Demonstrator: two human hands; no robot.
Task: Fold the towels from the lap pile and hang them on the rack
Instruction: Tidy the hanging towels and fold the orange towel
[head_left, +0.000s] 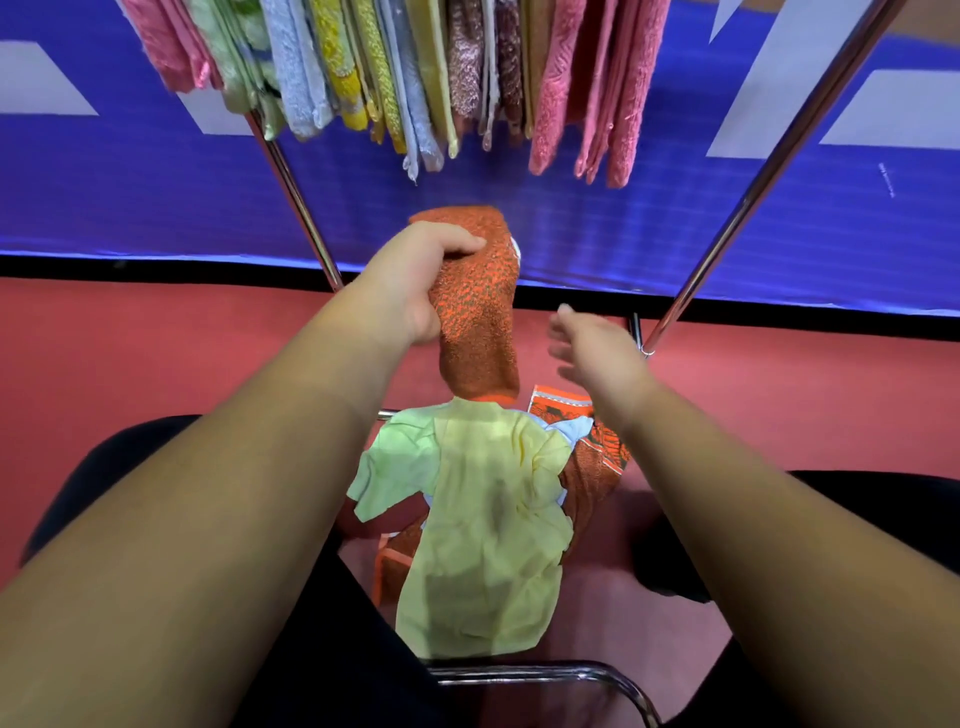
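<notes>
Orange towel raised below the rack
Left hand curls its grip round it, long axis upright, lower end above the lap pile; right hand, grip wide and empty, to its right.

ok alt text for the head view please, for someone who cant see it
Seen from above, the left hand grips an orange towel above the lap, the right hand open beside it. A yellow cloth lies on the lap; folded towels hang on the rack ahead.

Rack: folded towels hung along top. Lap: yellow towel over orange towel.
</notes>
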